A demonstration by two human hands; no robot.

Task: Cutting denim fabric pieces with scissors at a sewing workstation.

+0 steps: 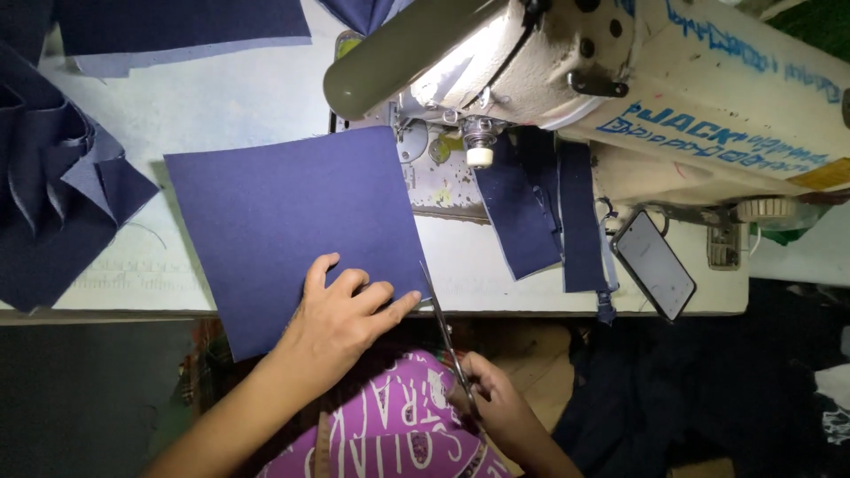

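On the near edge of the desk (266, 106), the left hand (341, 314) lies flat and unclenched on a square of navy cloth (283, 212), pinning its near right corner, which overhangs the desk edge; just right of it the right hand (491, 403) is clenched around the handles of a pair of scissors (443, 332), whose blades point far along the cloth's right edge; to trim well, I judge the pressing fingers should stay close beside the blades yet clear of them, the cloth kept taut and flat, and the blades run parallel to the edge in long closes rather than short snips; the desk is pale and worn, lit brightly near the cream sewing machine (691, 106) at the far right and dim elsewhere; narrow navy strips (531, 212) hang beneath the machine head, a dark phone (653, 264) lies just right of them, and a heap of folded navy pieces (53, 186) sits at the left; the floor below is dark.
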